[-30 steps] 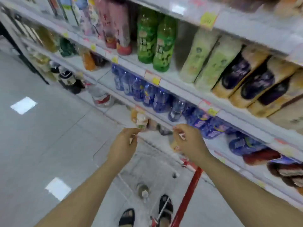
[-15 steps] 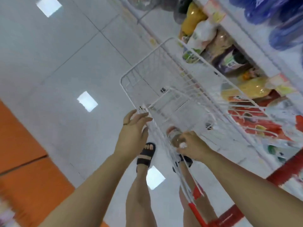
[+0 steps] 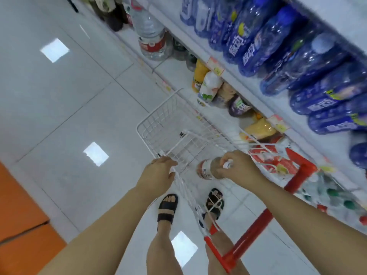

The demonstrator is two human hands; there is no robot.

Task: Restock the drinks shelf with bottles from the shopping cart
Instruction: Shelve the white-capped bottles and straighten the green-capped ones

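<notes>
1 white wire shopping cart. 1 bottle over it. 2 hands: 1 left hand, 1 right hand. 2 black sandals near. On the low shelf to the right: 1 large clear water bottle, 2 orange bottles, 1 white bottle, 1 dark-labelled bottle. On the shelf above, blue bottles overlap and blur; at least 8 show.
</notes>
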